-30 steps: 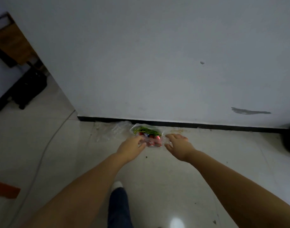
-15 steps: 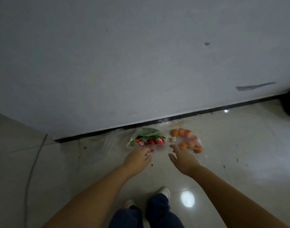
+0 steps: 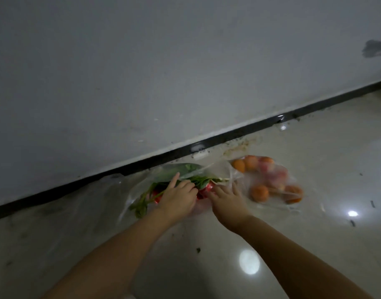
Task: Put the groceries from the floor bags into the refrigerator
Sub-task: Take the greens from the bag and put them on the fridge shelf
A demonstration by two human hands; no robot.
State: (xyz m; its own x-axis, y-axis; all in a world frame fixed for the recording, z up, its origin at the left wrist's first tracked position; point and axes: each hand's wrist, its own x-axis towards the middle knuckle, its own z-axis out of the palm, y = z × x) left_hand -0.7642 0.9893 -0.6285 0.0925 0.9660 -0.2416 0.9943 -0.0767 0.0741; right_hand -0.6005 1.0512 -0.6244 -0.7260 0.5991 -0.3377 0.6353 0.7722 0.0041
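- my left hand is on the clear bag of greens and red items, which lies on the floor right against the black baseboard
- left fingers are curled down onto the plastic and leaf stems, index finger sticking out straight; looks like a loose hold starting, can't tell if the bag is pinched tight
- my right hand is just beside it, fingers spread and relaxed, tips touching the bag's right edge near the red items, holding nothing
- second bag with oranges sits near on the right, touching or overlapping the first one's plastic, not handled
- step in hand, I'd say: gather the greens bag to lift it
- to do it well: bunch the loose plastic at the opening with left fingers so stems don't slide out, since some greens already poke toward the left end
- bring right hand under the red items for support, they look like the heavy part
- thin film could tear or slip, so lift slow and level
- fridge not in view; nothing stored from these two bags yet
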